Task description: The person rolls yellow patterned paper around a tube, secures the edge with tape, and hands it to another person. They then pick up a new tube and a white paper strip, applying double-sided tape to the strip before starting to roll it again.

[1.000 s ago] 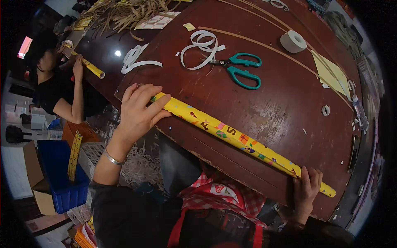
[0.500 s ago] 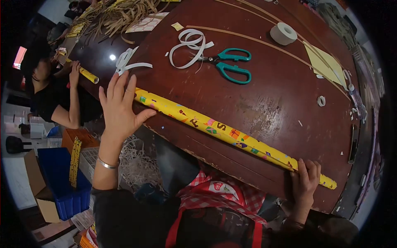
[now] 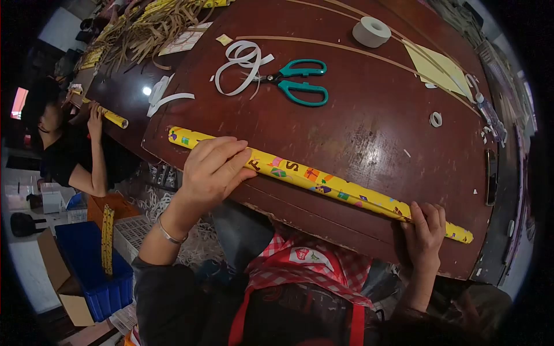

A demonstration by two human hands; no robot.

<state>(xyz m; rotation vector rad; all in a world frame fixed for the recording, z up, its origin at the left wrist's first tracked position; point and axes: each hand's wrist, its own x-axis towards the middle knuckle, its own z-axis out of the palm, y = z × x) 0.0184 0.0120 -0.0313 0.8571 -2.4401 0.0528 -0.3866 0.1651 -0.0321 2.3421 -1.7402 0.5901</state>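
Note:
A long yellow patterned paper roll lies slantwise along the near edge of the dark red table. My left hand is wrapped over it toward its left end, fingers together on top and thumb on the near side. Near the right end, my right hand grips the roll with bent fingers. Beyond the roll lie teal-handled scissors, with their blades beside a loosely coiled white strip.
A white tape roll, yellow sheet and small white ring lie at the right. Brown strips are heaped at upper left. Another person holds a yellow roll. A blue crate stands below left.
My left hand has moved right along the roll and closed over it from an open spread, uncovering its left end. The view has shifted slightly.

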